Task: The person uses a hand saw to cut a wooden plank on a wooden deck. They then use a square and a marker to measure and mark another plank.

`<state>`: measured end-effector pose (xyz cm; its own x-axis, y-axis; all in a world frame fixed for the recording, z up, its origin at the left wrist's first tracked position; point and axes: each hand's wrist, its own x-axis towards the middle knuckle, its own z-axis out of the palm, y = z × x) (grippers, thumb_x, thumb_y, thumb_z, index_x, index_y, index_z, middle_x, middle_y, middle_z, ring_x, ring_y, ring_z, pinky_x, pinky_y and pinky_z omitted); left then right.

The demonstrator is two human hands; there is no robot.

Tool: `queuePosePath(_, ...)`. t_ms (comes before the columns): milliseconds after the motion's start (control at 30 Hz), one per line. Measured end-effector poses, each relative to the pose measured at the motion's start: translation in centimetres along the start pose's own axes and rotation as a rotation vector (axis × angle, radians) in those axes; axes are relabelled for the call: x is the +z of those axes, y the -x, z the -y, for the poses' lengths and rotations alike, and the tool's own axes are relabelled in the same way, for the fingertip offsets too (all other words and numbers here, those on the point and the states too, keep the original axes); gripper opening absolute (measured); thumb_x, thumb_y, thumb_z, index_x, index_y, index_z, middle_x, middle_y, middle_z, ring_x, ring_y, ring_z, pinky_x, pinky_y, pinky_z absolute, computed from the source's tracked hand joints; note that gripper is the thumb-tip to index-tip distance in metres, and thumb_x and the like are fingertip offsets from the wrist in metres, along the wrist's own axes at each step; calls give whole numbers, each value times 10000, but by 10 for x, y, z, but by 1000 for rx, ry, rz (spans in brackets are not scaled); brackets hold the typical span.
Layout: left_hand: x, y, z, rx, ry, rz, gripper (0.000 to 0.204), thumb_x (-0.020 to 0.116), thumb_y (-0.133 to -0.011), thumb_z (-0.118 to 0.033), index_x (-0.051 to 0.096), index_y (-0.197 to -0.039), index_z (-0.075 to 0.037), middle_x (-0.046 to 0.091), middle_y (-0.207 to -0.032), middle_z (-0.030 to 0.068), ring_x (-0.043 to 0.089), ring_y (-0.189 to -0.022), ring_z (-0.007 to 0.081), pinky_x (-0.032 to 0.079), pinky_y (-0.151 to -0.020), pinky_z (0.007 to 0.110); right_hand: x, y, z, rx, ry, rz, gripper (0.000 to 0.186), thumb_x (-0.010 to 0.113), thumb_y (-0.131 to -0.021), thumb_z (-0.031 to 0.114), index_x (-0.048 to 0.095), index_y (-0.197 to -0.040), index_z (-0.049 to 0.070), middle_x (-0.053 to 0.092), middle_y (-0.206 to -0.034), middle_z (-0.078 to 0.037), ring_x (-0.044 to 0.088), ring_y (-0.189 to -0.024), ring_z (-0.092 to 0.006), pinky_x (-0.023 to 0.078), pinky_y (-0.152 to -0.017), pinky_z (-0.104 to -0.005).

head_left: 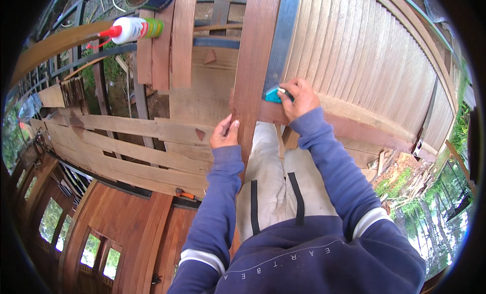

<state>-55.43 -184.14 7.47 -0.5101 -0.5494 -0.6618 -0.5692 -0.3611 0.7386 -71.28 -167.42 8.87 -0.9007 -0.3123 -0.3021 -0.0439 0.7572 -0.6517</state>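
A long reddish-brown wooden board (251, 56) runs away from me across the work, its near end between my forearms. My left hand (225, 133) pinches its left edge, fingers bent and thumb on top. On the board's other side my right hand (301, 99) is closed around a small teal hand tool (272, 95), whose exact kind its fingers hide. The tool rests where a blue-grey metal bar (280, 43) meets a reddish crosspiece (349, 126). That bar lies right along the board's right side.
A slatted wooden panel (354, 51) spreads to the right. At the far left, a white and green glue bottle (134, 30) with a red nozzle lies near short planks (180, 46). An orange-handled tool (186, 194) lies by the plank edge. Gaps show between the left planks (126, 147).
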Motion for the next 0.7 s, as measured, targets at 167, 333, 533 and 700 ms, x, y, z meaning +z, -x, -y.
queuePosePath(167, 4, 0, 2, 3, 25, 2, 301, 672, -911, -35, 631, -1198, 46, 682, -1117, 107, 629, -987, 131, 500, -898, 264, 1, 3, -7, 14, 2, -30, 195, 705, -808, 127, 723, -1000, 99, 616, -1048, -102, 648, -879, -320, 533, -748, -402)
queuePosePath(333, 6, -2, 10, 21, 27, 4, 298, 667, -913, -29, 632, -1200, 43, 684, -1114, 106, 632, -984, 132, 499, -899, 259, -8, 3, -6, 11, -25, -25, 205, 687, -810, 113, 720, -1012, 104, 612, -1031, -91, 653, -856, -315, 534, -733, -404)
queuePosePath(533, 5, -4, 7, 12, -13, 33, 295, 665, -912, -32, 624, -1194, 44, 681, -1111, 106, 626, -992, 133, 498, -895, 268, -8, 2, -6, -23, -13, -48, 216, 682, -789, 89, 711, -1002, 111, 605, -1007, -81, 652, -823, -319, 535, -712, -407)
queuePosePath(700, 0, -7, 9, 30, -16, 58, 270, 640, -914, -2, 611, -1177, 51, 680, -1123, 131, 636, -1014, 151, 502, -906, 272, -9, 1, 0, -12, 2, -25, 220, 688, -785, 95, 712, -1002, 116, 607, -1010, -77, 654, -827, -308, 537, -711, -404)
